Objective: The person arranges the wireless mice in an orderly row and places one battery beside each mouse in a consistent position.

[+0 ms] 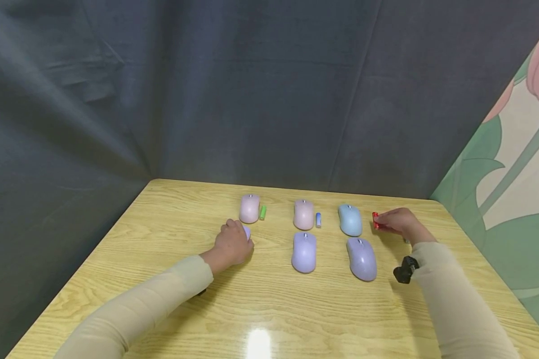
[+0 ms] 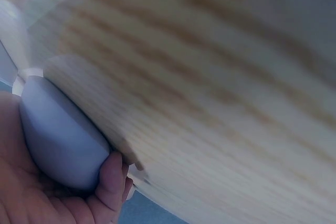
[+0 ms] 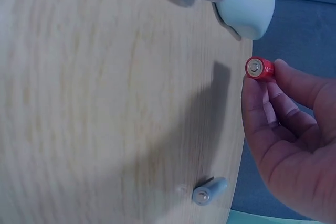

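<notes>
My left hand (image 1: pixel 233 243) holds a light purple computer mouse (image 2: pixel 65 135) on the table, with the palm over it and the fingers curled round its side. In the head view only a small part of that mouse shows past the fingers. Off to the right, my right hand (image 1: pixel 400 221) pinches a red battery (image 3: pixel 259 68) between thumb and fingers. The battery's shadow falls apart from it, so it is off the tabletop. Below my right hand in its wrist view lies a grey-blue battery (image 3: pixel 210 191).
On the wooden table (image 1: pixel 260 299) stand two pink mice (image 1: pixel 249 208), a light blue mouse (image 1: pixel 350 220) and two purple mice (image 1: pixel 304 253). A green battery (image 1: pixel 263 213) and a blue battery (image 1: pixel 318 220) lie beside the pink mice. Dark curtains (image 1: pixel 260 99) hang behind the table.
</notes>
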`<state>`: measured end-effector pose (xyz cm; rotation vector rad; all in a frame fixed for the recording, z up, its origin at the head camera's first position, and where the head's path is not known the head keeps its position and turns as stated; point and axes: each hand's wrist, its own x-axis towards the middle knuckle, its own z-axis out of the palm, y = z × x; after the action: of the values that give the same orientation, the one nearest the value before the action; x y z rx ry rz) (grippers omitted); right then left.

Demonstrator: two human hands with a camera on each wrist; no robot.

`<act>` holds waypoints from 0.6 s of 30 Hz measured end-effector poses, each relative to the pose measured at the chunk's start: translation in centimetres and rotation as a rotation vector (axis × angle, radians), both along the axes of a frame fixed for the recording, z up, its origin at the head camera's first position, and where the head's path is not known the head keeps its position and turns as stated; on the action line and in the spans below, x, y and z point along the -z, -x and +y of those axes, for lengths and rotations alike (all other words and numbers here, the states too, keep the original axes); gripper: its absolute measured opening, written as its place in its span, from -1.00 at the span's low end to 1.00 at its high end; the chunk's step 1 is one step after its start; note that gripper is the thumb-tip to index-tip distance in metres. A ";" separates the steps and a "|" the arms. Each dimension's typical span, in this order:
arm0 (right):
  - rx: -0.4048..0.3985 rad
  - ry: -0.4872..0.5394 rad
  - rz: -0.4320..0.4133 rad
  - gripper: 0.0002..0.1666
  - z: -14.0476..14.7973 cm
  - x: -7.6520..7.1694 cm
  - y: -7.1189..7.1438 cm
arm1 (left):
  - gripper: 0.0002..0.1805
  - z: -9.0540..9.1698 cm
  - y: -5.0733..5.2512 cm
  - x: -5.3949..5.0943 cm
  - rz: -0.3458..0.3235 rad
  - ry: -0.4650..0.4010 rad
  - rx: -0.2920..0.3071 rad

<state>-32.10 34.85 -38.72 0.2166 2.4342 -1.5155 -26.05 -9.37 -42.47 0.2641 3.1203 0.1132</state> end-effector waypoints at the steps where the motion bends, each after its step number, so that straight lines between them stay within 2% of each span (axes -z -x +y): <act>1: 0.005 -0.015 0.004 -0.64 -0.1 0.1 0.0 | -0.39 0.0 0.0 0.0 0.001 0.008 0.002; 7: 0.025 -0.110 0.035 -0.67 -0.6 0.6 -0.1 | -0.38 0.0 -0.1 0.0 0.014 0.051 0.012; 18: 0.037 -0.160 0.019 -0.58 -1.3 0.9 0.0 | -0.40 0.0 -0.1 -0.1 0.005 0.008 -0.004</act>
<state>-32.13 33.52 -39.66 0.2806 2.5818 -1.3429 -25.91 -9.34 -42.33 0.2589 3.1261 0.1004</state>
